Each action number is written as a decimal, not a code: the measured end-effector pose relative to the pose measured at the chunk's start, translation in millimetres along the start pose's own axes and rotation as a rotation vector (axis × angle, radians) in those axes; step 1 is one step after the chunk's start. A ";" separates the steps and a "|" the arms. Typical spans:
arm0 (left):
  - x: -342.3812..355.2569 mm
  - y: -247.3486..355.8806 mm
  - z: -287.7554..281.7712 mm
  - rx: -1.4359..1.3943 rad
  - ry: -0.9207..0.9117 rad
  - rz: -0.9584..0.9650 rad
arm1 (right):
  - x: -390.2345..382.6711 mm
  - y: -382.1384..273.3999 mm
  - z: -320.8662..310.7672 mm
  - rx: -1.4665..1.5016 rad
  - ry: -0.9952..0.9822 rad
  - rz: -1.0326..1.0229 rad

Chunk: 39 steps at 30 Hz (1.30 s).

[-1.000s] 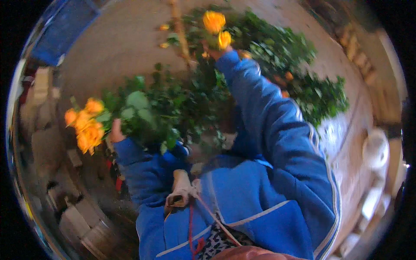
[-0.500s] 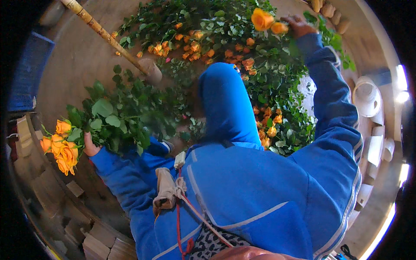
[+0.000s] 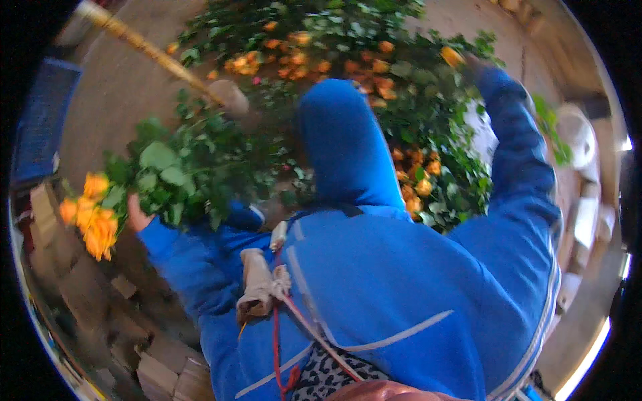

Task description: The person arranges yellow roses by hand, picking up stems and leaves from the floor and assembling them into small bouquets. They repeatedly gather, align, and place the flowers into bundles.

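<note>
My left hand [image 3: 137, 210] is closed around a bunch of orange roses [image 3: 97, 224] with long leafy stems [image 3: 160, 160], held out at the left. Toward the upper right, my right hand [image 3: 480, 67] is blurred and partly hidden by its sleeve, closed on a rose stem; an orange bloom [image 3: 452, 56] shows beside it and leaves [image 3: 552, 134] trail to the right. Many loose orange roses [image 3: 297, 63] and green foliage [image 3: 341, 27] lie spread on the ground around my bent blue-clad knee [image 3: 338, 134].
A bamboo pole [image 3: 154, 57] stands in a round base [image 3: 231, 97] at the upper left. A blue mesh panel [image 3: 43, 117] is at the left edge, pale blocks [image 3: 154, 374] at lower left, white cylindrical objects [image 3: 578, 137] along the right side.
My right hand swung from the top middle to the upper right with its roses, then dipped slightly. My left hand shifted left with its bunch. The view moved, bringing my knee into sight.
</note>
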State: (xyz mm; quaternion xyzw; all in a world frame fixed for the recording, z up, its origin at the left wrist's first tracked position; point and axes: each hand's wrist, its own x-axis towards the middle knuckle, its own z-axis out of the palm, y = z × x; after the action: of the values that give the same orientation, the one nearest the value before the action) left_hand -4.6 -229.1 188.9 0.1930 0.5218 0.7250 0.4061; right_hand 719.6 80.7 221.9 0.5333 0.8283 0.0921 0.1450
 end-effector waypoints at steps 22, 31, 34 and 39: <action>-25.5 28.4 47.1 0.287 -0.442 0.390 | 79.2 -525.6 -235.4 1.519 -0.259 -1.061; 5.8 9.4 -14.9 0.381 -0.392 0.292 | 179.5 -443.1 -208.3 1.171 0.595 -0.696; 7.3 0.6 -38.7 0.489 0.087 0.159 | 228.7 -351.4 -208.3 1.804 0.132 -0.435; 10.0 5.9 -12.7 -0.027 0.164 0.266 | 213.9 -262.8 -187.0 1.866 0.516 -0.251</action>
State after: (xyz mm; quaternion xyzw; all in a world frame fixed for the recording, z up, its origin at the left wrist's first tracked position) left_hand -21.8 -229.5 188.0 0.1948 0.5132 0.7927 0.2649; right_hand 347.9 167.0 286.7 0.3052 0.6255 -0.5030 -0.5124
